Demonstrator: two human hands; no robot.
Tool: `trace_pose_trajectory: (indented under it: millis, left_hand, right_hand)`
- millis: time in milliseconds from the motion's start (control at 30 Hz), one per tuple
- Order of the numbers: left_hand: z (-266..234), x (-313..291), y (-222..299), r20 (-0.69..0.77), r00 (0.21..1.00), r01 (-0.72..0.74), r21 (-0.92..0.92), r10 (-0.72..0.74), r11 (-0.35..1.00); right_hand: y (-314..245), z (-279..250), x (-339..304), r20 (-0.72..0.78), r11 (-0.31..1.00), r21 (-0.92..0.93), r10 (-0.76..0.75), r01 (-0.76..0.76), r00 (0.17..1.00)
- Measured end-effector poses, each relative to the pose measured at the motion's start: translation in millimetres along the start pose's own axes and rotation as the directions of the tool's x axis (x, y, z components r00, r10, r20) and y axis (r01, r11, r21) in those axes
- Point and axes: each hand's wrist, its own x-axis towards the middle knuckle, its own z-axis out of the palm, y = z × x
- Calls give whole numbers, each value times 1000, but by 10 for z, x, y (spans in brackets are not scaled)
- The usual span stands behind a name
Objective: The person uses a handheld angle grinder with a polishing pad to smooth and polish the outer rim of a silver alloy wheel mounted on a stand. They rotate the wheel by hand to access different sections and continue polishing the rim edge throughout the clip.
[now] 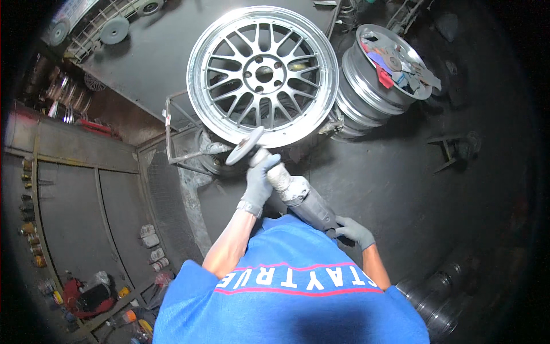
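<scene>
A power polisher [312, 209] with a dark body and a pale wrapped neck lies slantwise in front of my blue shirt. My gloved left hand [259, 186] is closed around the neck, just behind the round flat disc [245, 146]. At the rear end of the body, my gloved right hand [355, 231] grips the handle. Beyond the disc is a large multi-spoke car wheel [268, 63] with a bright silver lip and grey spokes. The disc overlaps the wheel's near lip in the picture; whether they touch I cannot tell.
A metal tube stand [170, 129] is under the wheel. To its right, stacked silver wheels [366, 94] carry cloths and discs [385, 77] on top. Jars line the left wall, near a red bag-like thing [86, 298]. More rims [429, 304] lie at lower right.
</scene>
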Motion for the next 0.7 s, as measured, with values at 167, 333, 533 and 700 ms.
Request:
trace_pose_trajectory:
  millis: [167,333,533,700]
  left_hand:
    - [-173,-312,349,47,993,-99,-118,105,988]
    - [-106,-571,498,-173,954,-263,-99,244,960]
    - [49,-730,470,-347,880,-367,-63,324,928]
    - [69,-855,262,-450,820,-414,-41,353,909]
  right_hand:
    - [-662,-820,676,183,903,-414,-35,110,982]
    - [-2442,-1958,1971,-515,738,-625,-634,254,577]
    - [-4395,-2702,3025,-276,302,-941,-946,152,169]
    - [-4371,-2784,3381,-268,376,-907,-864,191,427]
